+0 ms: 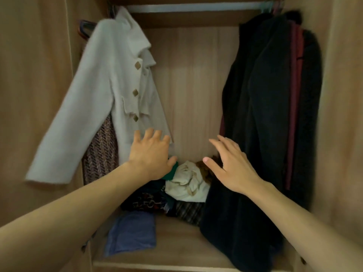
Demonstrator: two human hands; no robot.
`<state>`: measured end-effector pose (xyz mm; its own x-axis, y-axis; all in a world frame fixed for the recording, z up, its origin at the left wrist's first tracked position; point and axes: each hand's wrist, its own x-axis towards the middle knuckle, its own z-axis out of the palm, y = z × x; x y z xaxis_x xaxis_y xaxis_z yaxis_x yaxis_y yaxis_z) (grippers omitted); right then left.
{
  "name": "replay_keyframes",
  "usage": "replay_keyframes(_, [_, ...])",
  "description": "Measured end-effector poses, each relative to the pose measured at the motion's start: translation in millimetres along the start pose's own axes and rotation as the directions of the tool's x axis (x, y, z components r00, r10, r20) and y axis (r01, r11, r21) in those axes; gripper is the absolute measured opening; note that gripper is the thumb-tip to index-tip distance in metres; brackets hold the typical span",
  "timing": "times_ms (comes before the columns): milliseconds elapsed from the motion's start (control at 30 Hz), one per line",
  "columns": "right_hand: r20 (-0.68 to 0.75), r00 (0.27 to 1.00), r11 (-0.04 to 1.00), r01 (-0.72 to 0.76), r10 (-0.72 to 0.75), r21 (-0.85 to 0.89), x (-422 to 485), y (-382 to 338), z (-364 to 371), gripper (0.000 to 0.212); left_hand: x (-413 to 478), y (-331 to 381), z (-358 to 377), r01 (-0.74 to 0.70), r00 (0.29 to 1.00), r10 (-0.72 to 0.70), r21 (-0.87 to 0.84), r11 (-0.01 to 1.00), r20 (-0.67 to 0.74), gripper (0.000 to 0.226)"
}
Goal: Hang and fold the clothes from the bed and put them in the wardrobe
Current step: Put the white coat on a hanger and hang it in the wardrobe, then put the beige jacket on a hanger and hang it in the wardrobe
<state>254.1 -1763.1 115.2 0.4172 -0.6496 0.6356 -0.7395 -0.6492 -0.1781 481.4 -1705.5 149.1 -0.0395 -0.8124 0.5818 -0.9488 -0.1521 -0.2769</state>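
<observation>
A white buttoned coat [110, 91] hangs at the left end of the wardrobe rail [192, 7], tilted and blurred. My left hand [151, 154] is spread open right at its lower hem, fingers straight, holding nothing. My right hand [231, 165] is also open, reaching toward the dark coats [271, 107] that hang on the right. A heap of clothes lies on the wardrobe floor: a crumpled cream garment [186, 183], dark patterned pieces [145, 199] and a folded blue cloth [131, 232].
A brown tweed garment [102, 154] hangs behind the white coat. The long black coat reaches down onto the wooden shelf [176, 250]. Wooden side walls [39, 95] close in the space on both sides. Spare hangers [86, 28] sit at the upper left.
</observation>
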Motion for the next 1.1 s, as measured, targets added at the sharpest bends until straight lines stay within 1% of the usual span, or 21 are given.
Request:
replay_keyframes(100, [-0.002, 0.998, 0.995, -0.067, 0.067, -0.076, -24, -13, -11, 0.066, -13, 16, 10, -0.065, 0.997, 0.068, -0.079, 0.995, 0.033, 0.068])
replay_keyframes(167, [-0.003, 0.992, 0.984, -0.129, 0.129, -0.126, -43, -20, -14, 0.066, -23, 26, 20, -0.127, 0.991, 0.13, -0.099, 0.987, 0.027, 0.065])
replay_keyframes(233, [0.012, 0.98, 0.96, -0.194, 0.2, -0.201, -64, -25, -19, 0.065, -31, 37, 25, -0.19, 0.98, 0.196, -0.155, 0.97, 0.024, 0.064])
replay_keyframes(333, [0.03, 0.953, 0.921, -0.284, 0.303, -0.267, -97, -29, -34, 0.063, -42, 60, 22, -0.253, 0.965, 0.262, -0.271, 0.929, -0.001, 0.065])
replay_keyframes(533, [-0.051, 0.906, 0.836, -0.408, 0.42, -0.366, -166, -36, -91, 0.062, -63, 120, -8, -0.344, 0.929, 0.367, -0.458, 0.82, -0.042, 0.068])
replay_keyframes(633, [-0.072, 0.881, 0.767, -0.444, 0.467, -0.462, -207, -37, -122, 0.064, -82, 154, -29, -0.397, 0.902, 0.428, -0.499, 0.77, -0.058, 0.069])
replay_keyframes(733, [-0.121, 0.847, 0.7, -0.501, 0.518, -0.51, -252, -36, -155, 0.063, -103, 190, -57, -0.475, 0.859, 0.502, -0.524, 0.708, -0.101, 0.07])
replay_keyframes(933, [-0.204, 0.755, 0.586, -0.624, 0.623, -0.517, -361, -28, -228, 0.07, -161, 278, -124, -0.605, 0.775, 0.595, -0.522, 0.601, -0.212, 0.067])
replay_keyframes(1100, [-0.265, 0.706, 0.515, -0.676, 0.657, -0.527, -460, -30, -298, 0.081, -227, 347, -191, -0.685, 0.701, 0.663, -0.505, 0.525, -0.262, 0.068])
